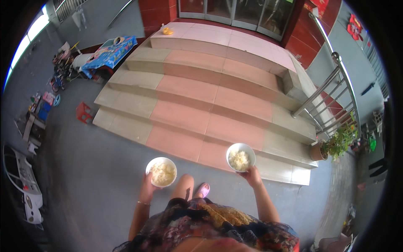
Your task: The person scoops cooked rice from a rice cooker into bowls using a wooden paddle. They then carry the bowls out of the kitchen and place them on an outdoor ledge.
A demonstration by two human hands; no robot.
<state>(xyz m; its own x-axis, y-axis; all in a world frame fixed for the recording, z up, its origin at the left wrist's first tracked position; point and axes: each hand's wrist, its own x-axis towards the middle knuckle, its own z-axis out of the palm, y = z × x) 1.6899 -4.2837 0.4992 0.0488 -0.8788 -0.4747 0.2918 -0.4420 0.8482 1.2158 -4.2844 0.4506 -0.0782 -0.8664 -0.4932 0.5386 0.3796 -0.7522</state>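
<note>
My left hand (150, 181) grips a white bowl (148, 166) by its left side, the thumb at the rim. Pale cooked rice (163, 174) fills much of it. A second white bowl (232, 149) sits in my right hand (251, 175), which holds it from below at the near right edge. Rice (240, 160) lies in this bowl too, heaped towards the middle. Both bowls are held apart in front of my body, the right one appearing over the lowest tiled steps (185, 145) and the left one over the grey floor (104, 176). The fingers under both bowls are mostly hidden.
Steps rise ahead to a landing (201, 33) before glass doors (233, 12). A metal handrail (346, 82) and a potted plant (340, 141) flank the right side. On the left stand a red stool (83, 112), a cloth-covered table (110, 55) and a white toy car (30, 192).
</note>
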